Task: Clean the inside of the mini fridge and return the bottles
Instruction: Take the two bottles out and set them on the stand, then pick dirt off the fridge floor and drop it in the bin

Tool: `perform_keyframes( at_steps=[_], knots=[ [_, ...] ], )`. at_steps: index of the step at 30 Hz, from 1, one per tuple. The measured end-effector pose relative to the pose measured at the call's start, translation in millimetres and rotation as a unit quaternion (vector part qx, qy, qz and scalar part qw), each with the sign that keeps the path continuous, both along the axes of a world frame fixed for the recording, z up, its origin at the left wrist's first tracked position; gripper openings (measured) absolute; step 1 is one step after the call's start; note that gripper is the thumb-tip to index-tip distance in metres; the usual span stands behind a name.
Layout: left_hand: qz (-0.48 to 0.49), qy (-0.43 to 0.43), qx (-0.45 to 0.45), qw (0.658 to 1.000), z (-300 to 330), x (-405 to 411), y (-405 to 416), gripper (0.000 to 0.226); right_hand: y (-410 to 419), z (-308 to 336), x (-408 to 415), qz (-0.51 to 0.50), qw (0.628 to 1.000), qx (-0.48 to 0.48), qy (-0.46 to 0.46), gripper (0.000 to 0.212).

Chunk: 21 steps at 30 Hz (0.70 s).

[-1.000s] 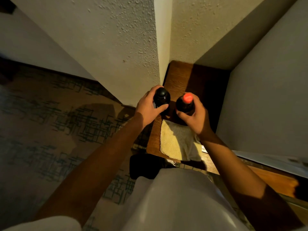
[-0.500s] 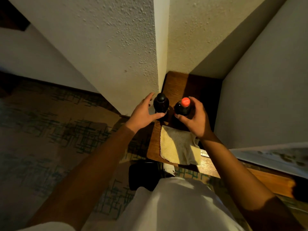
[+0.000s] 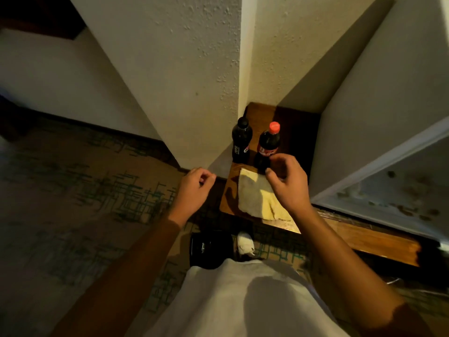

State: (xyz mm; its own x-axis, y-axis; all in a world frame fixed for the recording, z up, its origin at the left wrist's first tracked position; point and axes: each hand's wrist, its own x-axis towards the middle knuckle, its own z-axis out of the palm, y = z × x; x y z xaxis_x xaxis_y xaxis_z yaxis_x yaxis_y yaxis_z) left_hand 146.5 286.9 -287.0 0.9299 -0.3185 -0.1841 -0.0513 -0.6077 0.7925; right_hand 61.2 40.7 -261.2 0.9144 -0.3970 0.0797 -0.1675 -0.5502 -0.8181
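Note:
Two dark soda bottles stand upright on a wooden top point(image 3: 294, 122) beside the wall corner: a black-capped bottle point(image 3: 241, 141) on the left and a red-capped bottle point(image 3: 268, 144) on the right. A yellow cloth point(image 3: 257, 195) lies on the wood just in front of them. My left hand point(image 3: 194, 190) hovers left of the wood, fingers loosely curled, holding nothing. My right hand point(image 3: 288, 183) hangs above the cloth, just in front of the red-capped bottle, fingers apart and empty. The white fridge point(image 3: 379, 110) stands at the right, its stained open door point(image 3: 398, 188) below it.
A white wall corner point(image 3: 239, 69) juts out just behind the black-capped bottle. Patterned carpet point(image 3: 85, 190) covers the floor on the left. A black object point(image 3: 209, 249) and a white shoe point(image 3: 245, 243) sit on the floor near my body.
Both hands set the bottles down on the wooden top, let go and drew back toward me. The view pulled back, showing the fridge door.

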Motion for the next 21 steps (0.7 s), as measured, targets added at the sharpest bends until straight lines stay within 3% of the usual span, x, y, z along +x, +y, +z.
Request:
perform_keyframes(
  at_steps=[4,11,21],
  knots=[
    [-0.004,0.043,0.019,0.999,-7.8,-48.9,18.0,0.022,23.0,-7.2,-34.7,0.059,0.993,0.048,0.086,0.005],
    [-0.024,0.036,0.08,0.996,-31.0,-117.2,50.0,0.019,53.5,-21.5,-102.0,0.108,0.983,0.038,0.147,0.005],
    [-0.142,-0.017,-0.002,0.99,-18.9,-159.9,-24.5,0.017,22.1,-24.6,-206.2,-0.002,0.985,0.053,0.163,0.008]
  ],
)
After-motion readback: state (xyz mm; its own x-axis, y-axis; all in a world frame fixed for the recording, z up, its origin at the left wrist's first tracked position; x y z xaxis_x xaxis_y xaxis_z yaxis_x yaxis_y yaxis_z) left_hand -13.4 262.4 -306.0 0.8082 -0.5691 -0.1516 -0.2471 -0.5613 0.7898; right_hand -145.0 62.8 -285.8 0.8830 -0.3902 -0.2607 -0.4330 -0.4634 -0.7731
